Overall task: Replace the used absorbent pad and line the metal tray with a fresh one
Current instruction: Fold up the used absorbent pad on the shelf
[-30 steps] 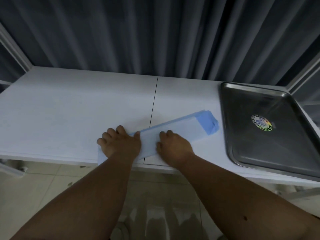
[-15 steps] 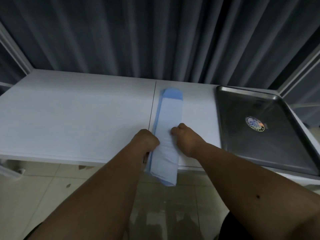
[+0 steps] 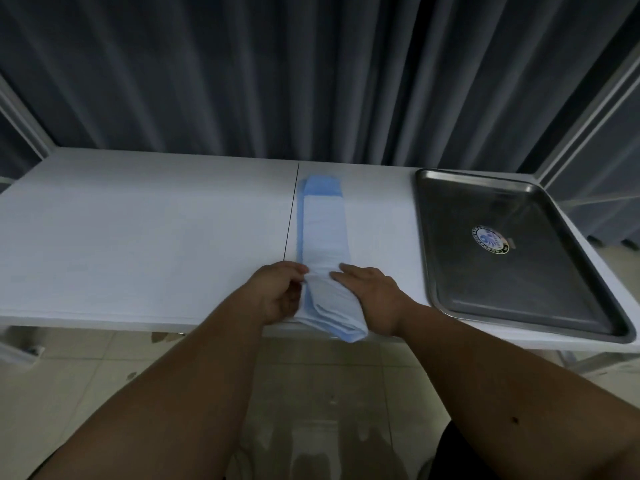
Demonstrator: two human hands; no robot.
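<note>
White surface (image 3: 138, 237) split by a dark seam down the middle, backed by dark grey curtains (image 3: 311, 74); pale tiled floor (image 3: 86, 358) below. Folded pad (image 3: 325, 244), white with a blue far end, laid lengthwise just right of the seam, near end hanging over the front edge. Metal tray (image 3: 446, 271) well apart to the right, bare inside but for a round sticker (image 3: 490, 240). Left hand (image 3: 278, 294) curled at the pad's left edge, grip pinching it; right hand (image 3: 369, 289) flat, fingers straight, pressing the pad's right side. Since half a second ago, right hand flattened from a closed grip; pad about where it was. Sticker print too small to read.
</note>
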